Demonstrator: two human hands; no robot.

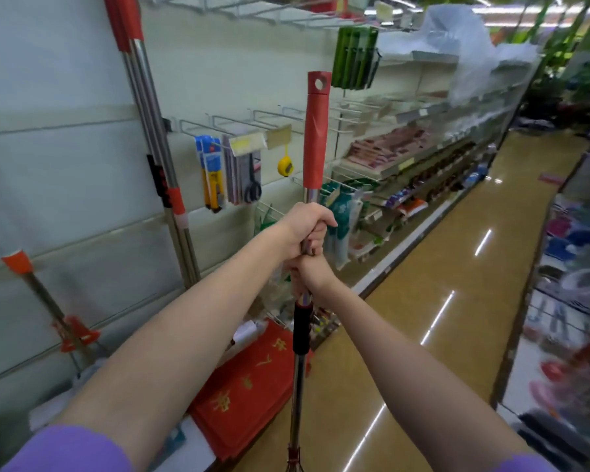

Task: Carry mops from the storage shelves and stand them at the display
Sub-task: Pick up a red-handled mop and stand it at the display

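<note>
I hold one mop (315, 137) upright in front of me: a steel pole with a red grip on top and a black collar lower down. My left hand (309, 228) grips the pole just under the red grip. My right hand (309, 275) grips it directly below, touching the left hand. The mop's head is out of view at the bottom edge. Two more mops (157, 137) with red-topped steel poles lean against the pale wall panel on the left. Lower left, a shorter mop (48, 301) with orange fittings leans there too.
Shelving (406, 155) with hanging tools and packaged goods runs along the left of the aisle. Red mats (252, 386) lie stacked on the low shelf by my arms. The tan aisle floor (457, 301) stretches ahead. Racks of goods (573, 301) line the right side.
</note>
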